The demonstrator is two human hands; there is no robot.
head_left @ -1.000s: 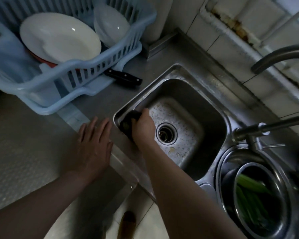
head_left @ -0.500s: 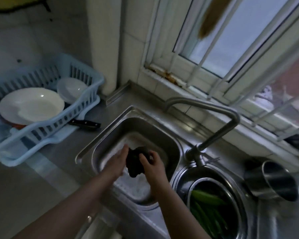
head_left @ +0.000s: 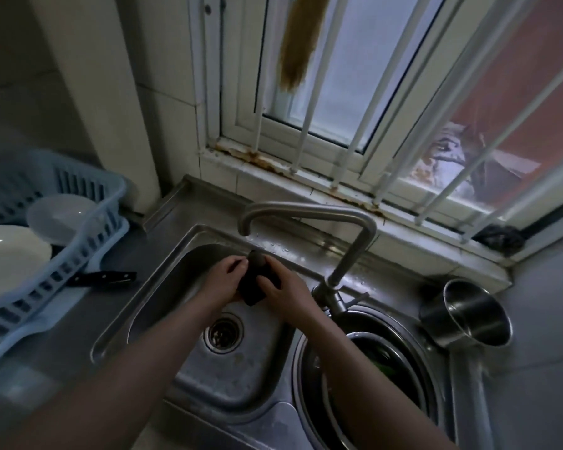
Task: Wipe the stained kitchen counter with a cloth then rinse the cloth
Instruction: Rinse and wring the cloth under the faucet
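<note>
Head view: left hand point(head_left: 223, 280), right hand point(head_left: 285, 292) both grasping dark cloth point(head_left: 255, 279) over sink point(head_left: 176, 277)

black crumpled cloth point(head_left: 255, 280), pale blue slatted plastic dish rack point(head_left: 88, 254), white round plate point(head_left: 10, 258), black knife handle point(head_left: 106, 278), dull grey stainless steel sink point(head_left: 137, 313), shiny silver steel pot point(head_left: 468, 316), rust-brown stains point(head_left: 260, 155) on white window sill point(head_left: 306, 186)

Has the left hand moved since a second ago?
Yes. The left hand went from the counter to over the sink, gripping the cloth below the tap.
</note>
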